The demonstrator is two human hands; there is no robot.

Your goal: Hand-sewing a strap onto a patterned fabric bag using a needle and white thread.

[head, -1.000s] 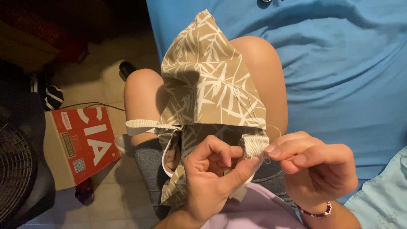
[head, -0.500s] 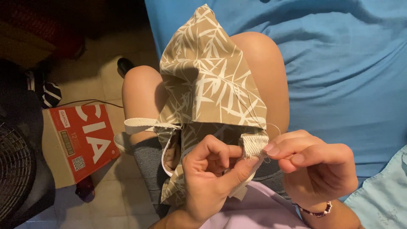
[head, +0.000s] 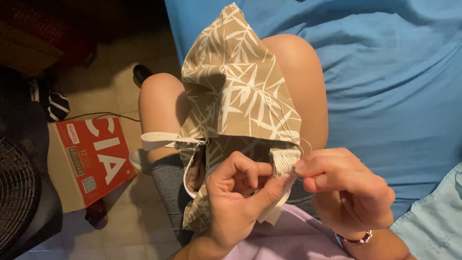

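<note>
Floor: pale tiles [head: 120,212] at the left, dim, beside a bed.
Bed: blue sheet [head: 385,86] fills the right side; a lighter blue cloth [head: 433,221] lies at the lower right corner.
Person: seated, 2 bare knees up, lilac garment at the bottom edge.
Fabric: tan cloth with white leaf print [head: 236,91] draped over the knees, peak pointing away from the person.
Strap: cream webbing strap [head: 284,161] at the cloth's near edge, between both hands; a second webbing strap [head: 161,139] sticks out leftward over the left knee.
Left hand [head: 236,197]: fingers curled, thumb pressed on the cream strap, pinching it.
Right hand [head: 344,190]: fingertips closed at the strap's right edge; a thin thread loops above it.
Box: red cardboard box [head: 94,159] on the floor, left.
Fan: dark grille [head: 17,192] at the far left edge.
</note>
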